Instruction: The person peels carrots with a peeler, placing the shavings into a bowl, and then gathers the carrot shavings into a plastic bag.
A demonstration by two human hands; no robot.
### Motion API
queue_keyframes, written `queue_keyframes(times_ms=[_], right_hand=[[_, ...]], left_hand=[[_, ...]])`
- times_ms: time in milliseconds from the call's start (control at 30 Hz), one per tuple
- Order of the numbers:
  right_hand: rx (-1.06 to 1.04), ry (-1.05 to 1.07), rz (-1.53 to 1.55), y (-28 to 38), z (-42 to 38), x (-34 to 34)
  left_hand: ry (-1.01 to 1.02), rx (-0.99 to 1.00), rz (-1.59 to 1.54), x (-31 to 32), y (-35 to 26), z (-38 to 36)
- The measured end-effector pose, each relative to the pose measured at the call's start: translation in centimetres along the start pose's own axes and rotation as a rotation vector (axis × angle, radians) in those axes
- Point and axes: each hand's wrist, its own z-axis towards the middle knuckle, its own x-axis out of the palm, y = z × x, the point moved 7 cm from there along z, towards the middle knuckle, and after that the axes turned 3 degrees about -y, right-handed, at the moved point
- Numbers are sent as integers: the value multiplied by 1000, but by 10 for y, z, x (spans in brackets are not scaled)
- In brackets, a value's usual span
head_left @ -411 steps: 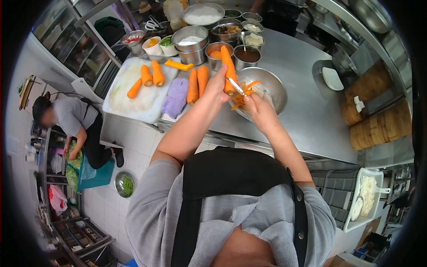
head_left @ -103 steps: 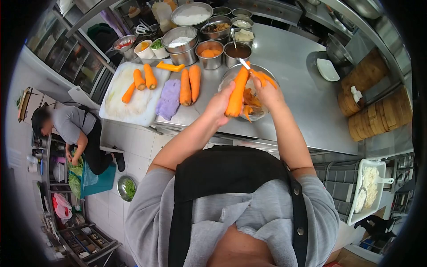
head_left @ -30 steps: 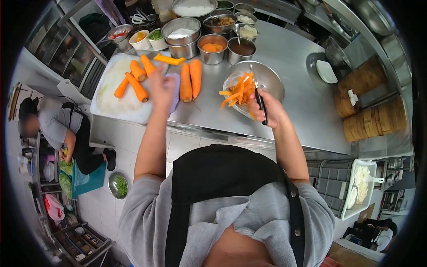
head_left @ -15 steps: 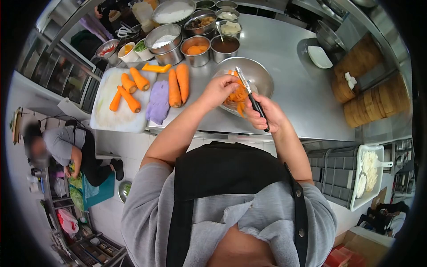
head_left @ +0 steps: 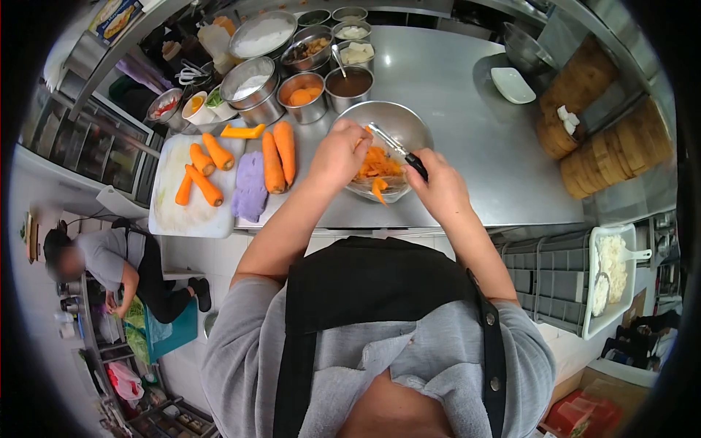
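My right hand [head_left: 443, 186] is closed around the black handle of a peeler [head_left: 391, 140], whose metal blade points up and left over a steel bowl [head_left: 412, 123]. At the bowl's left side, my left hand [head_left: 337, 155] is closed, fingertips pinched near the blade. A bit of orange shows at those fingertips, but what they hold is mostly hidden. Orange carrot peelings [head_left: 377, 165] lie in the bowl, one strip hanging toward its front rim. Left of the bowl are two whole carrots [head_left: 277, 157], and several shorter ones [head_left: 208, 188] rest on a white cutting board [head_left: 169, 212].
A purple cloth [head_left: 249, 186] lies beside the board. Several steel containers [head_left: 303, 98] of ingredients stand behind. Toward the right are a white dish [head_left: 512, 85] and bamboo steamers [head_left: 610, 157]. Another person [head_left: 120, 259] bends over greens at the left.
The peeler has turned from steep to more slanted, and my right hand has shifted slightly up. My left hand has moved left, uncovering more peelings. The whole view has shifted a little.
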Motion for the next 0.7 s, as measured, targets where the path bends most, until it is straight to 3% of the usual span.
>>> queue_keyframes(times_ms=[167,267,367,567,700], right_hand=[[179,164,251,-9,4,5],[209,385,94,-2,0,13],[-58,234,78,3,-7,33],[-34,412,-176,11,-4,60],[-45,366,-192,10,3,59]], left_hand=[[-44,-236,127,-30,35,-24],[30,-403,88,-38,56,-48],[119,-365,-112,-13,77,-70],[139,-556,-178,13,105,-79],[34,-439,-89,-17,78,-64]])
